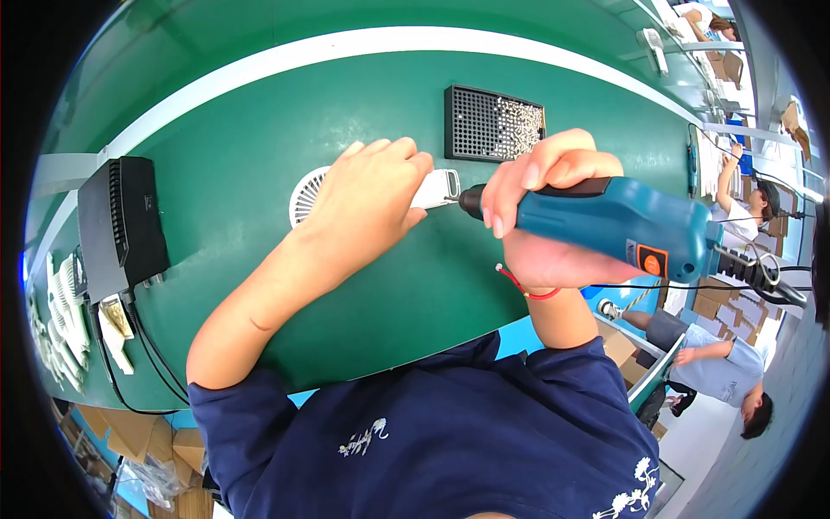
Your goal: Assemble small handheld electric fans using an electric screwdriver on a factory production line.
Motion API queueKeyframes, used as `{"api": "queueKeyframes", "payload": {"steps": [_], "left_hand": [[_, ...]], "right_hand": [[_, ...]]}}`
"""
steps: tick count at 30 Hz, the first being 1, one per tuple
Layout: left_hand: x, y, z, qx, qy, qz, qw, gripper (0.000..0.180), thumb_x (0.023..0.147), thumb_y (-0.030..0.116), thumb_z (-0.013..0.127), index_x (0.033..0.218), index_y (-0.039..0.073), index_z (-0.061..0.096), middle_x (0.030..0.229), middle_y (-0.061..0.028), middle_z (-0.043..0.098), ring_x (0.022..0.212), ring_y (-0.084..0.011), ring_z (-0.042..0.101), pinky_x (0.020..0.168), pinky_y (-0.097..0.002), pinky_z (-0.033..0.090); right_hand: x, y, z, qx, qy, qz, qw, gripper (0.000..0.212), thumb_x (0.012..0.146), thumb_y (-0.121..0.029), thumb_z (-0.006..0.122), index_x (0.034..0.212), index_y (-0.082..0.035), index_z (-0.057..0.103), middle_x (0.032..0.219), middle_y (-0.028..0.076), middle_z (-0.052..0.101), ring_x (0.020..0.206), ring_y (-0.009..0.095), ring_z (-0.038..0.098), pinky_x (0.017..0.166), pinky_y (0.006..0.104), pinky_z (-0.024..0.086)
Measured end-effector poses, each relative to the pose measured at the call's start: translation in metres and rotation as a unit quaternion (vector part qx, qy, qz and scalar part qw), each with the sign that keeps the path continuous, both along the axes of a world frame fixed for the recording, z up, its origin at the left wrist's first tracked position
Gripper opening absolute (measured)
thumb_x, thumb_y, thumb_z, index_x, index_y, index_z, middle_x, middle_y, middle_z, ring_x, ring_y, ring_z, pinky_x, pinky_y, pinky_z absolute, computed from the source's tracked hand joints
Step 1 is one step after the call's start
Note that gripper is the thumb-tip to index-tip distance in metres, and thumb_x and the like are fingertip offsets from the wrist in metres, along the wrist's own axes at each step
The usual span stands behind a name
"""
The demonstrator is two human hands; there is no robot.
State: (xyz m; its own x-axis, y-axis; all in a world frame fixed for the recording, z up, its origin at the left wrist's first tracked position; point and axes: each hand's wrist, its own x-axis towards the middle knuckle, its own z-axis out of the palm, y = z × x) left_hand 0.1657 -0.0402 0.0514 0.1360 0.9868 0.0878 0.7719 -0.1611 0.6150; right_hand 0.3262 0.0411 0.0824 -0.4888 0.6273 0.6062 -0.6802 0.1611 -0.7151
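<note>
Some left fingers (402, 149) hold a white fan (435, 188), right fingers (558, 156) a screwdriver (618, 221).

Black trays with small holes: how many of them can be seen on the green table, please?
1. The black tray lies on the green table, just beyond the right hand, with pale pieces gathered toward its right side. Another might hide behind that hand.

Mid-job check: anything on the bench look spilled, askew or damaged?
Nothing visible looks spilled or damaged. Only the black perforated tray looks uneven: its small screws bunch to the right, leaving many left-side holes bare. Much of the white handheld fan is hidden by the left hand.
</note>
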Motion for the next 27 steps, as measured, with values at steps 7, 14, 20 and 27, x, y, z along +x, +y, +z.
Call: {"api": "queueKeyframes", "payload": {"steps": [7, 14, 20, 27], "left_hand": [[0.0, 0.001, 0.002, -0.01, 0.002, -0.001, 1.0, 0.029, 0.071, 0.011, 0.078, 0.094, 0.002, 0.061, 0.09, -0.0104, 0.058, 0.092, -0.0282, 0.06, 0.08, -0.0414, 0.046], [-0.001, -0.001, -0.001, -0.025, 0.024, 0.003, 0.999, 0.036, 0.071, 0.012, 0.077, 0.102, 0.005, 0.062, 0.093, -0.0079, 0.059, 0.093, -0.0271, 0.059, 0.08, -0.0392, 0.044], [-0.001, 0.0, 0.007, 0.004, 0.034, -0.007, 0.999, 0.027, 0.073, 0.012, 0.077, 0.094, 0.002, 0.064, 0.089, -0.0115, 0.061, 0.09, -0.0285, 0.061, 0.08, -0.0409, 0.047], [-0.014, -0.011, 0.065, 0.005, -0.111, -0.08, 0.991, 0.037, 0.075, 0.01, 0.073, 0.109, 0.001, 0.065, 0.101, -0.0134, 0.064, 0.092, -0.0325, 0.062, 0.077, -0.0407, 0.05]], "right_hand": [[0.003, 0.002, 0.002, -0.035, 0.017, -0.002, 0.999, 0.092, 0.079, -0.084, 0.04, 0.1, 0.005, 0.047, 0.095, 0.017, 0.049, 0.05, 0.022, 0.056, 0.046, 0.0325, 0.049], [0.017, 0.014, 0.013, 0.028, 0.016, 0.015, 0.999, 0.079, 0.084, -0.077, 0.045, 0.104, -0.001, 0.05, 0.1, 0.011, 0.049, 0.047, 0.019, 0.052, 0.041, 0.0347, 0.043], [0.073, 0.062, 0.037, -0.112, 0.07, -0.15, 0.98, 0.068, 0.092, -0.067, 0.037, 0.097, -0.002, 0.054, 0.091, 0.008, 0.051, 0.046, 0.012, 0.042, 0.041, 0.0266, 0.034], [0.14, 0.129, -0.051, -0.431, 0.183, 0.027, 0.883, 0.047, 0.095, -0.047, 0.051, 0.094, 0.0, 0.051, 0.087, 0.008, 0.051, 0.052, 0.012, 0.041, 0.046, 0.0255, 0.038]]}}
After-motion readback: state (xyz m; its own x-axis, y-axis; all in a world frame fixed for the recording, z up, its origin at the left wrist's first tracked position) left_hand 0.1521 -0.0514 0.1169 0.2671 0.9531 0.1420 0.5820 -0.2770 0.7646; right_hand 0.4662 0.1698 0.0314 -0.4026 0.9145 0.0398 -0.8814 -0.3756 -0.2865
